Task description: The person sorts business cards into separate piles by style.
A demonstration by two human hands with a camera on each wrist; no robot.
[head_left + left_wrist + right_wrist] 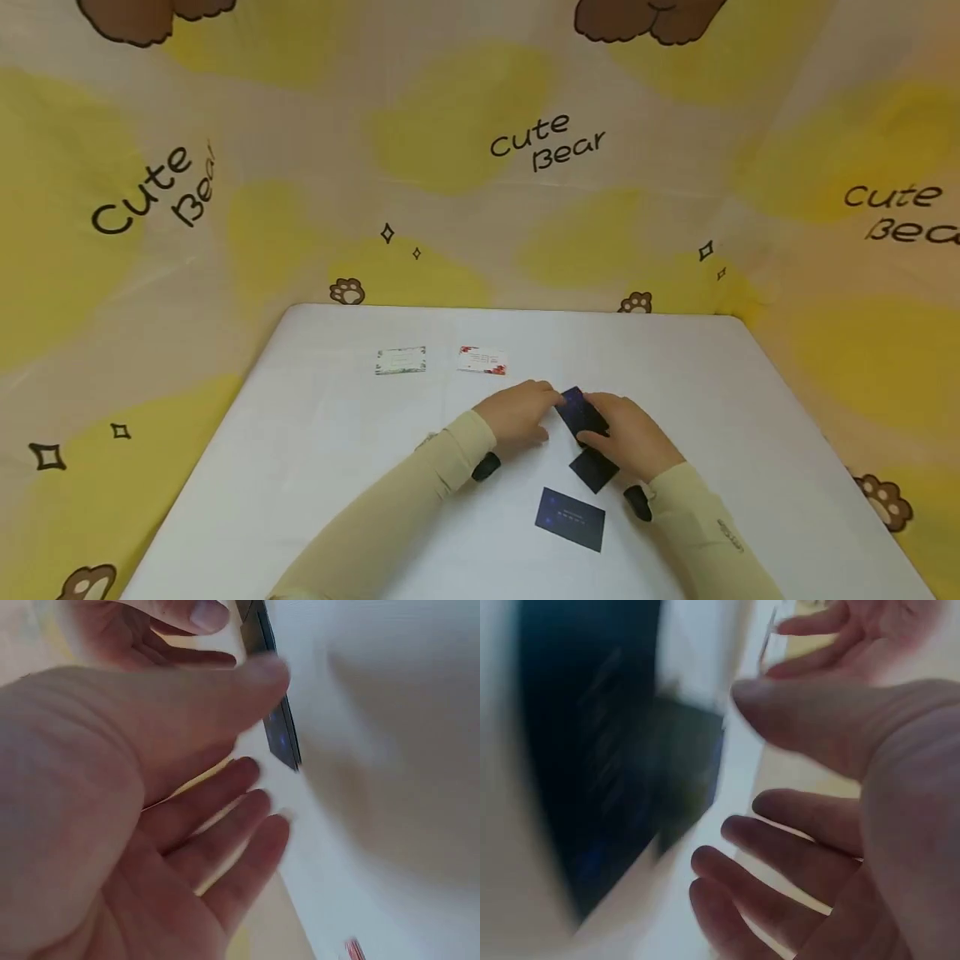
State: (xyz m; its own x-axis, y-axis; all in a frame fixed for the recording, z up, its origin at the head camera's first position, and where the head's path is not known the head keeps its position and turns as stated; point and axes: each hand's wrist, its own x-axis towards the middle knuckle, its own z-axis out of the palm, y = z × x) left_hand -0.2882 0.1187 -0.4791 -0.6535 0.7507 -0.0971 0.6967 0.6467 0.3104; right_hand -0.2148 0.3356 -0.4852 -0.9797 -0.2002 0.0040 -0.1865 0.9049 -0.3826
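Observation:
My left hand is at the left corner of a dark blue card, its fingertips right at the edge. Across from it, my right hand has its thumb overlapping the card's lower part and its fingers by the upper right side. Both wrist views show relaxed, spread fingers, with nothing pinched in either hand. Nearer the body, a smaller-looking black card is partly covered by the right thumb. A navy card with small print lies closest to me. Dark cards blur in the right wrist view.
Farther back on the white table lie a white card with green trim and a white card with red flowers. A yellow patterned cloth hangs behind the table and along its sides.

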